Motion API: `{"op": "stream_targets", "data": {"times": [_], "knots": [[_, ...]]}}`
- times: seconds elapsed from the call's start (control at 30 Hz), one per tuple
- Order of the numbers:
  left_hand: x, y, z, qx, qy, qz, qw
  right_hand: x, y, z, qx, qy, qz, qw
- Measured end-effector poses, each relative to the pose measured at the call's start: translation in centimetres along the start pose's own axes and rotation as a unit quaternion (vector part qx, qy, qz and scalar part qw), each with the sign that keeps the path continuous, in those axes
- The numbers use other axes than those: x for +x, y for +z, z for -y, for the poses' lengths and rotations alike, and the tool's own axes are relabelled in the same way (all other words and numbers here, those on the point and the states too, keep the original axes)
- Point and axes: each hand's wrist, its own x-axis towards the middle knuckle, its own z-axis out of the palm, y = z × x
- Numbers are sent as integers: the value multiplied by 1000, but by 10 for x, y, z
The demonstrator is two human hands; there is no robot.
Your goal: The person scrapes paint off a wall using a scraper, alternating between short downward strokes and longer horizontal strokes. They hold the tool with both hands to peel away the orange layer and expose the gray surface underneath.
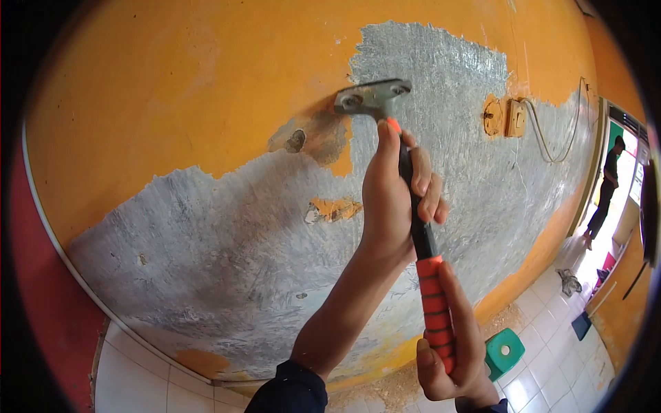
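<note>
A long-handled wall scraper (374,98) lies with its wide metal head against the orange paint (227,76), at the border of a bared grey patch (227,234). Its shaft is black, and the lower end has a red ribbed grip (435,303). My left hand (396,186) is closed round the black shaft just below the head, thumb pointing up along it. Lower down, my right hand (458,337) is wrapped round the red grip. Left of the shaft, a small hole (296,141) shows in the wall.
To the right, a wall switch (515,118) with a loose cable (551,148) sits beside a round orange cover (492,115). A green stool (505,352) stands on the tiled floor (544,303) among paint scraps. A person (607,186) stands in the doorway at far right, near a dustpan (582,326).
</note>
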Motion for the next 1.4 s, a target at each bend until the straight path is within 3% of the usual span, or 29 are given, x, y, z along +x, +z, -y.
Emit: {"op": "stream_targets", "data": {"times": [0.07, 0.17, 0.3, 0.37, 0.5, 0.53, 0.7, 0.8, 0.93, 1.03, 1.1, 1.17, 1.23, 1.27, 1.33, 1.4], "knots": [[4, -8, 1, 15, 12, 39, 999, 2, -1, -9, -15, 16, 35, 999], [13, 11, -7, 23, 16, -21, 999, 4, 7, -15, 15, 2, -4, 1000], [2, -1, -1, 28, 0, 1, 1000, 6, -1, -7, -26, -6, 21, 999], [15, -1, -5, 43, 13, 22, 999, 15, 2, -15, -129, -77, -4, 989], [26, 13, -11, 61, 25, -2, 998, 24, -4, -17, -97, -110, -28, 989], [19, 10, -7, 55, 11, 11, 998, 14, -7, 3, -60, 6, -2, 998], [40, 21, -14, 63, 14, -10, 998, 28, -3, -8, -101, -44, -34, 993], [25, 20, -9, 51, 5, 6, 999, 21, -6, 9, 84, 33, -37, 995], [33, 31, -12, 40, 9, -4, 999, 32, 1, 16, 8, -13, -48, 999], [29, 30, -14, 17, 16, -17, 1000, 35, -2, 27, 106, 9, -96, 990], [27, 25, -13, 38, 27, 12, 999, 30, -16, 23, 39, 20, 45, 998], [28, 28, -13, 40, 28, -3, 999, 30, -10, 24, 88, 21, 49, 995], [24, 33, -14, 25, 16, -34, 999, 31, 1, 26, 72, 10, -72, 995], [22, 27, -12, 27, 13, -33, 999, 27, -1, 22, 74, 9, -76, 994], [19, 14, -9, 49, 28, 25, 998, 19, -9, 10, 15, 54, 14, 998], [29, 13, -11, 60, 29, 17, 998, 25, -5, -5, -82, -31, -5, 996]]}}
